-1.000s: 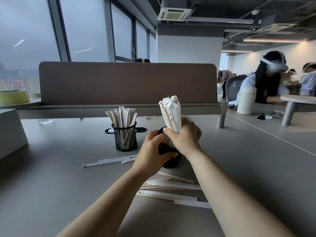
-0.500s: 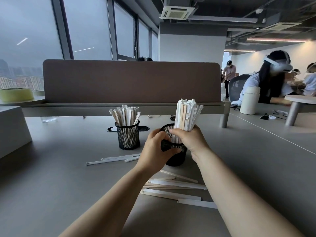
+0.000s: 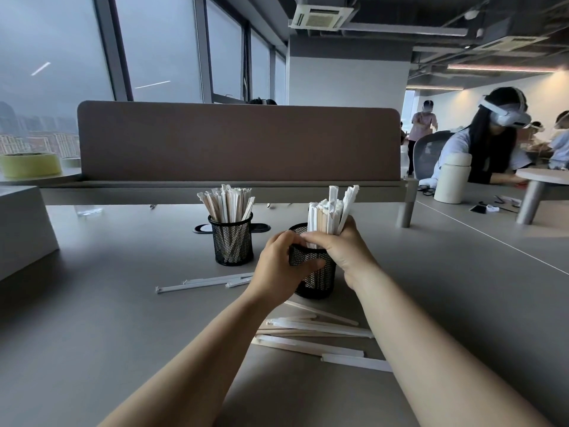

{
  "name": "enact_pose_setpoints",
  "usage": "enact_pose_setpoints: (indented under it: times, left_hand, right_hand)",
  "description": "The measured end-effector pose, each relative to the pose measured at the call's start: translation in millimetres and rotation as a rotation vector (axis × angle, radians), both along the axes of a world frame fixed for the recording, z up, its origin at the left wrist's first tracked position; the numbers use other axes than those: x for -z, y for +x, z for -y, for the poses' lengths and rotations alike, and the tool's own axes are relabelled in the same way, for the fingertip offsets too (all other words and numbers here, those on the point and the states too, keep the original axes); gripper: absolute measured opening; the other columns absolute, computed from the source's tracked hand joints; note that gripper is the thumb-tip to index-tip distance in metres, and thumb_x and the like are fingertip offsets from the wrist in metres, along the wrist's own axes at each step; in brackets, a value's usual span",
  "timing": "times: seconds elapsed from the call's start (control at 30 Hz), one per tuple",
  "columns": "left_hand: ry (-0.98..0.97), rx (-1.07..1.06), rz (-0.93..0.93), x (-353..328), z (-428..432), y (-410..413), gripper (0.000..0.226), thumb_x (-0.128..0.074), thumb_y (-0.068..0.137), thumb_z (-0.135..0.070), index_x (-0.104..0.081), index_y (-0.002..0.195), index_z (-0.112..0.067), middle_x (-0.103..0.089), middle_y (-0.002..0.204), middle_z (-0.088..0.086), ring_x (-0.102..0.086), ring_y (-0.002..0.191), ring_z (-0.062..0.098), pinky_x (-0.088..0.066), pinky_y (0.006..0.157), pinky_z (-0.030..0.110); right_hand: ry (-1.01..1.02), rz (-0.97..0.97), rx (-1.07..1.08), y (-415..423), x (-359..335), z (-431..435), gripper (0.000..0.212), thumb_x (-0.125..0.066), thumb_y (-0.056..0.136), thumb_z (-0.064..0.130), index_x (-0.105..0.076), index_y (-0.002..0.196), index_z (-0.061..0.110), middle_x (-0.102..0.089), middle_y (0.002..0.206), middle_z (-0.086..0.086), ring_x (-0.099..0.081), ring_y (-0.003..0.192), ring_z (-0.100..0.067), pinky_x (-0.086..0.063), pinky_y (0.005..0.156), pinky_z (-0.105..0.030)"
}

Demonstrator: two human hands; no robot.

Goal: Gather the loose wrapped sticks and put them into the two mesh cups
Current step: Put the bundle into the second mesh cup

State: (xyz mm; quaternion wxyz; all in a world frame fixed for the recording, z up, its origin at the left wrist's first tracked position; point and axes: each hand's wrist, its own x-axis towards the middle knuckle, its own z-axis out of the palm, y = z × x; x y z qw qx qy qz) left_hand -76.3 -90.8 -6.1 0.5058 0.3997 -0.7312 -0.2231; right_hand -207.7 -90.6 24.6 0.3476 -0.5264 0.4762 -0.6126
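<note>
Two black mesh cups stand on the grey desk. The left cup [image 3: 231, 241] is full of wrapped sticks and nobody touches it. My left hand [image 3: 278, 266] grips the right cup [image 3: 317, 277] from the side. My right hand [image 3: 340, 246] holds a bundle of wrapped sticks [image 3: 331, 212] upright, its lower ends inside that cup. Several loose sticks [image 3: 311, 335] lie in a pile on the desk just below the right cup, between my forearms. A few more loose sticks [image 3: 203, 282] lie left of my left hand.
A brown divider panel [image 3: 240, 140] runs across the desk behind the cups. A grey block [image 3: 21, 229] sits at the left edge. A cream bottle [image 3: 452, 178] and a person wearing a headset [image 3: 492, 140] are at the right.
The bundle in my right hand has swung upright and sunk lower into the right cup. My left hand has kept its grip on that cup.
</note>
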Motion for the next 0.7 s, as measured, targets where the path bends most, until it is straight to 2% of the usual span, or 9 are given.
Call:
enact_pose_setpoints:
  times: [0.07,0.13,0.2,0.27,0.33,0.43,0.6,0.7]
  left_hand:
    - [0.036,0.000,-0.029,0,1,0,0.031,-0.078,0.061,-0.045,-0.051,0.076,-0.040,-0.063,0.100,0.001,-0.061,0.100,0.023,-0.052,0.083,0.051]
    - [0.062,0.012,-0.039,1,2,-1,0.034,-0.073,0.056,-0.055,-0.052,0.078,-0.041,-0.065,0.098,0.002,-0.062,0.097,0.025,-0.052,0.082,0.052]
    - [0.076,0.034,-0.032,2,2,-1,0.038,-0.073,0.055,-0.056,-0.054,0.082,-0.037,-0.066,0.098,0.001,-0.062,0.097,0.024,-0.051,0.085,0.051]
    - [0.076,0.056,-0.018,2,2,-1,0.042,-0.074,0.055,-0.054,-0.056,0.086,-0.033,-0.066,0.099,-0.001,-0.062,0.098,0.022,-0.051,0.088,0.049]
    - [0.069,0.067,0.002,3,2,0,0.044,-0.074,0.055,-0.054,-0.056,0.086,-0.029,-0.066,0.099,-0.001,-0.062,0.097,0.023,-0.050,0.088,0.049]
    - [0.084,0.054,0.007,4,3,0,0.046,-0.073,0.054,-0.055,-0.054,0.086,-0.028,-0.067,0.099,0.002,-0.062,0.097,0.024,-0.050,0.086,0.051]
    - [0.101,0.038,-0.042,5,6,-1,0.043,-0.073,0.057,-0.055,-0.049,0.083,-0.032,-0.064,0.096,0.002,-0.061,0.096,0.026,-0.051,0.082,0.054]
    - [0.106,0.027,-0.047,6,6,-2,0.040,-0.073,0.059,-0.051,-0.048,0.084,-0.035,-0.063,0.098,-0.001,-0.061,0.097,0.022,-0.051,0.085,0.051]
  right_hand:
    - [-0.044,0.021,0.000,1,-1,1,0.050,-0.080,0.072,0.014,-0.052,0.113,0.010,-0.065,0.097,-0.003,-0.065,0.084,-0.011,-0.052,0.069,-0.015]
    - [-0.081,0.031,0.000,1,-2,3,0.050,-0.083,0.071,0.023,-0.052,0.109,0.014,-0.066,0.100,0.000,-0.066,0.090,-0.011,-0.054,0.083,-0.025]
    - [-0.095,0.025,0.016,1,-3,4,0.053,-0.082,0.071,0.023,-0.047,0.111,0.020,-0.062,0.105,0.004,-0.062,0.095,-0.007,-0.050,0.088,-0.025]
    - [-0.088,0.003,0.069,-1,1,8,0.059,-0.082,0.072,0.026,-0.046,0.118,0.017,-0.062,0.111,-0.001,-0.062,0.101,-0.014,-0.049,0.092,-0.031]
    - [-0.063,-0.021,0.119,-3,5,12,0.060,-0.080,0.072,0.034,-0.049,0.119,0.013,-0.064,0.112,-0.005,-0.063,0.103,-0.019,-0.050,0.093,-0.035]
    - [-0.037,-0.035,0.084,-7,6,14,0.062,-0.082,0.065,0.041,-0.054,0.113,0.014,-0.068,0.106,-0.003,-0.066,0.099,-0.017,-0.051,0.091,-0.034]
    - [-0.030,0.009,0.050,-3,3,10,0.063,-0.080,0.073,0.034,-0.045,0.122,0.015,-0.064,0.112,0.001,-0.061,0.105,-0.013,-0.044,0.090,-0.026]
    - [0.009,0.023,0.060,-5,4,11,0.066,-0.073,0.079,0.040,-0.039,0.129,0.015,-0.057,0.123,-0.001,-0.053,0.115,-0.015,-0.035,0.088,-0.024]
